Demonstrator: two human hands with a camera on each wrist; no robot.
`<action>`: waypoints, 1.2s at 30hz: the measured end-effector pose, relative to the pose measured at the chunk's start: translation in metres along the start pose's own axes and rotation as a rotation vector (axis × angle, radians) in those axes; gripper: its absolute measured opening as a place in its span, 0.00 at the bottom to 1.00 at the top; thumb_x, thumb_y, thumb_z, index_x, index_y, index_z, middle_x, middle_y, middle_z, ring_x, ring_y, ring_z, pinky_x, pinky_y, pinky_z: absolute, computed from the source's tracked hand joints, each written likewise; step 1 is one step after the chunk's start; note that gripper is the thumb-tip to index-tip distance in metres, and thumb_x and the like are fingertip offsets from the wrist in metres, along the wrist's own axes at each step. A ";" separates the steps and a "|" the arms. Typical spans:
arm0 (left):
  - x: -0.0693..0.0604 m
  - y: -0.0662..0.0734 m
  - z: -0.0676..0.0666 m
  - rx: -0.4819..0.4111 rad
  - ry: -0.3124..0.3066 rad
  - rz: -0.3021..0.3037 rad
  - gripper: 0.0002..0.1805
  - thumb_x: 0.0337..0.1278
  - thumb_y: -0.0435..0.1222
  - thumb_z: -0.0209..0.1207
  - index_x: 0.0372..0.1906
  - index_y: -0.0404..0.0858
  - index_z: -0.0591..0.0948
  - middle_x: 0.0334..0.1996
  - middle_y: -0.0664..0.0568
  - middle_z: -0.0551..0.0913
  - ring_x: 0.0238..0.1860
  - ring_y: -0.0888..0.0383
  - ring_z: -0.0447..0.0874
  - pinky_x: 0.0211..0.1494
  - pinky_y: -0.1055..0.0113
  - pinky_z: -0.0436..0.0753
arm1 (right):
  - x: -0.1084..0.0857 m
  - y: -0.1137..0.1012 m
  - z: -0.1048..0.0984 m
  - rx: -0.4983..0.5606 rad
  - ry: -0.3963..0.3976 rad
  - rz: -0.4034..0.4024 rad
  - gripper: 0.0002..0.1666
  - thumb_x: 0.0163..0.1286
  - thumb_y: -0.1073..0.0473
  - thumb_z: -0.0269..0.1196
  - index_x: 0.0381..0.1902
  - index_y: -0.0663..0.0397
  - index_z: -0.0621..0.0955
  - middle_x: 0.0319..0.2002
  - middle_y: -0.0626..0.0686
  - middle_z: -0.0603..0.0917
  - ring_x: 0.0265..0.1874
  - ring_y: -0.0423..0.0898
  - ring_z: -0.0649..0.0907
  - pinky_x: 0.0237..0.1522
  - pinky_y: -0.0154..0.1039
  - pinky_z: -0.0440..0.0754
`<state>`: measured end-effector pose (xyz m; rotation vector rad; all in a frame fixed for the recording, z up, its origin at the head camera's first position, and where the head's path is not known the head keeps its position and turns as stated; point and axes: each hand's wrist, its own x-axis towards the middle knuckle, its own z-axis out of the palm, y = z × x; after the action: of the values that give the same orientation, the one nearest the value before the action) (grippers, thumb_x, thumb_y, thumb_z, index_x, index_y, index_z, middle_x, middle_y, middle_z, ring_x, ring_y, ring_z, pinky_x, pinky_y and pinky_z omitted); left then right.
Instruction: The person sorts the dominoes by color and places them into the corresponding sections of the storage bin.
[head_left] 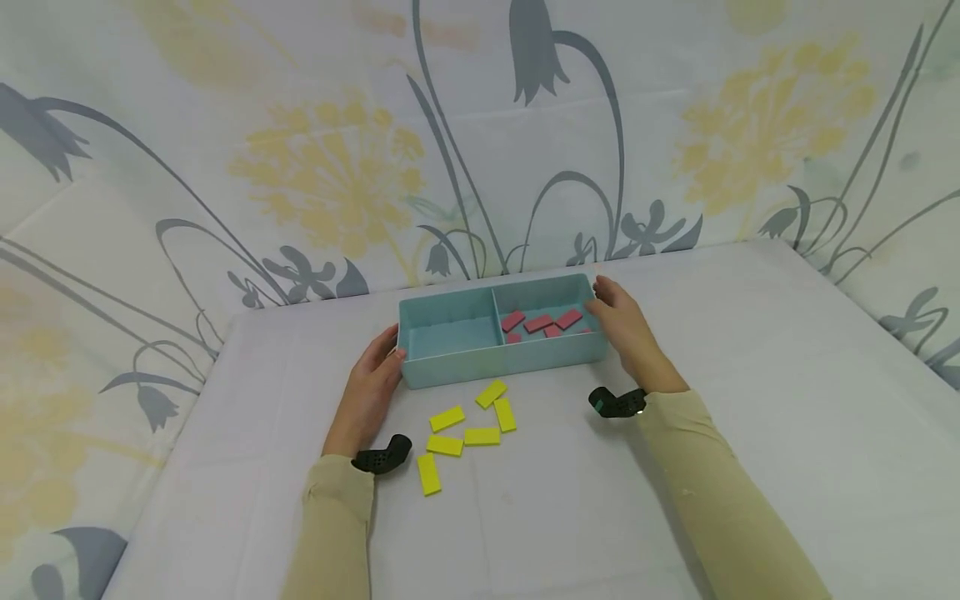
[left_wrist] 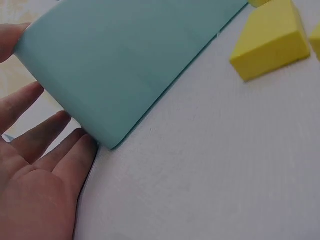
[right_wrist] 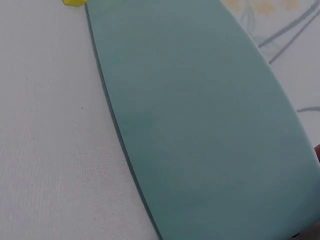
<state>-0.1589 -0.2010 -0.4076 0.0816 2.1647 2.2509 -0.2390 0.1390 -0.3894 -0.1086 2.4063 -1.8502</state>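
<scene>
Against a flower-printed cloth backdrop (head_left: 330,158), we see a blue box (head_left: 465,367) at frame centre, pink blocks (head_left: 537,323) in its right compartment (head_left: 543,292), none visible in its left (head_left: 450,335). The left hand (head_left: 371,385), fingers spread, touches one end; whether the right hand (head_left: 627,327) pinches the other, we cannot tell. Six yellow blocks (head_left: 482,437) below seemingly remain to load.

- Pink blocks (head_left: 538,323): some partly hidden by the blue box's (head_left: 465,367) front wall.
- Left hand (left_wrist: 42,180): cut off in its wrist view.
- Right hand (head_left: 626,330): mostly outside its wrist view.
- Sleeves (head_left: 333,533): cut off below.
</scene>
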 end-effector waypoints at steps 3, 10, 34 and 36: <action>0.000 0.000 -0.001 0.071 0.005 -0.002 0.32 0.61 0.45 0.50 0.67 0.42 0.55 0.67 0.50 0.52 0.66 0.56 0.53 0.64 0.62 0.59 | 0.002 0.005 0.000 0.106 -0.039 0.064 0.36 0.65 0.62 0.43 0.70 0.52 0.47 0.69 0.50 0.48 0.66 0.47 0.49 0.65 0.48 0.48; 0.008 -0.014 -0.010 0.282 0.057 -0.016 0.35 0.53 0.57 0.51 0.66 0.52 0.59 0.65 0.58 0.59 0.61 0.63 0.60 0.62 0.62 0.63 | 0.007 0.017 -0.001 0.346 -0.101 0.157 0.40 0.60 0.68 0.42 0.70 0.44 0.47 0.69 0.47 0.46 0.65 0.45 0.50 0.63 0.45 0.51; 0.003 -0.007 -0.023 0.213 0.079 -0.061 0.26 0.54 0.53 0.54 0.42 0.32 0.74 0.37 0.44 0.77 0.41 0.53 0.76 0.47 0.65 0.76 | 0.008 0.036 -0.005 0.584 -0.243 0.035 0.42 0.58 0.73 0.41 0.70 0.47 0.48 0.68 0.48 0.46 0.65 0.46 0.49 0.64 0.45 0.46; -0.001 -0.001 -0.025 0.198 0.036 -0.066 0.26 0.56 0.51 0.53 0.38 0.29 0.76 0.35 0.44 0.80 0.40 0.53 0.79 0.45 0.65 0.78 | 0.008 0.036 -0.006 0.588 -0.244 0.038 0.42 0.58 0.73 0.41 0.70 0.47 0.48 0.68 0.48 0.46 0.65 0.46 0.49 0.64 0.45 0.47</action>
<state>-0.1594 -0.2256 -0.4099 -0.0281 2.3652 2.0140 -0.2469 0.1529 -0.4234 -0.2191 1.6231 -2.2814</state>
